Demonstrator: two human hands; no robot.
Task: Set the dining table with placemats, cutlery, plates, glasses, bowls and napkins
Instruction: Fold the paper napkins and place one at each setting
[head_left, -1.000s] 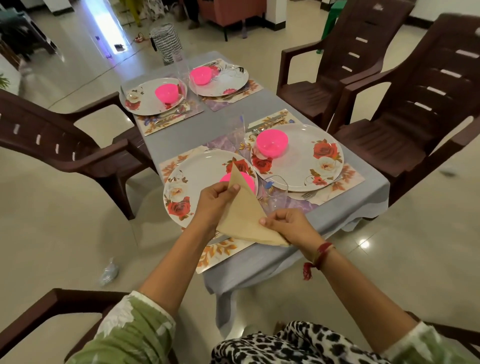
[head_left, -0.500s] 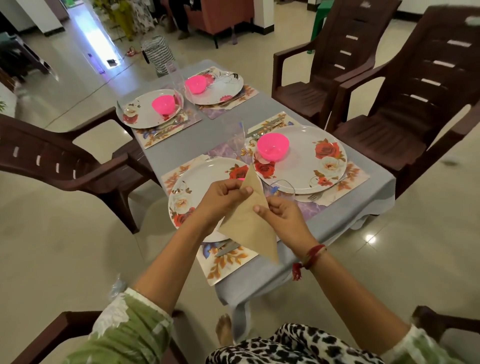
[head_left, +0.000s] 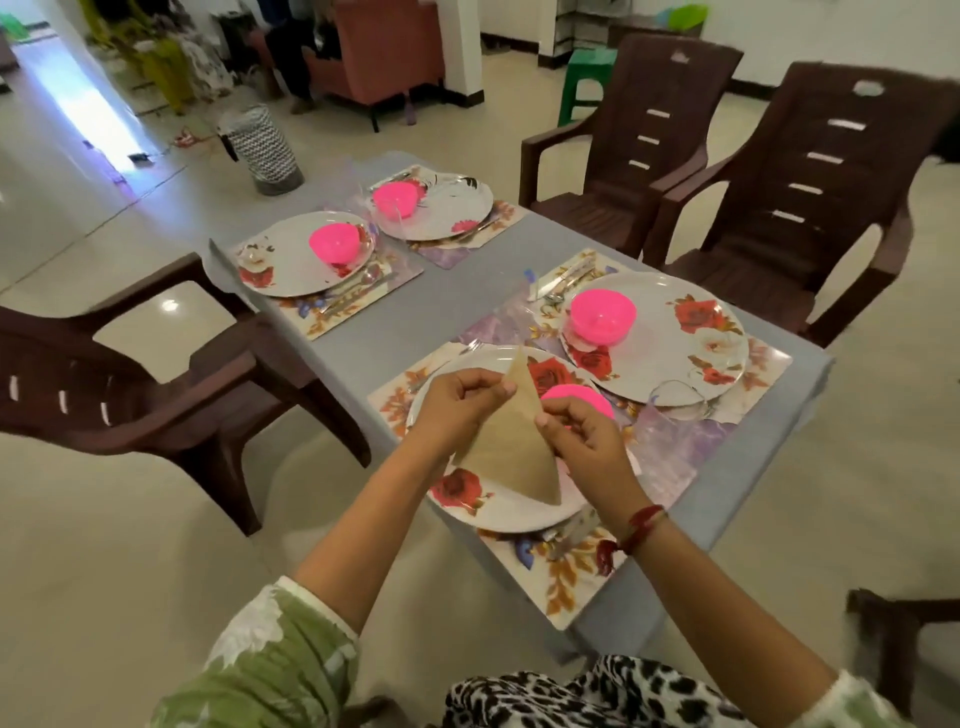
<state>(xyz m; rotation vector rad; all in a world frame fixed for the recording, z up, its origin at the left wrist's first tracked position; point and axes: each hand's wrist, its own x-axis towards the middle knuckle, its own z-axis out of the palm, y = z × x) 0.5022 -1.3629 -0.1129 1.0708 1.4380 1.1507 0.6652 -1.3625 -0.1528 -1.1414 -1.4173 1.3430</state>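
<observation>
My left hand (head_left: 460, 402) and right hand (head_left: 582, 441) pinch the folded napkin (head_left: 511, 449) between them, above the nearest plate (head_left: 498, 512).

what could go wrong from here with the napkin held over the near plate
1. The napkin is held only by pinches near its top, by the left hand and the right hand. Its fold may fall open when it is set down.
2. The right hand is close to the pink bowl, and a clear glass stands nearby. Either could get knocked.
</observation>
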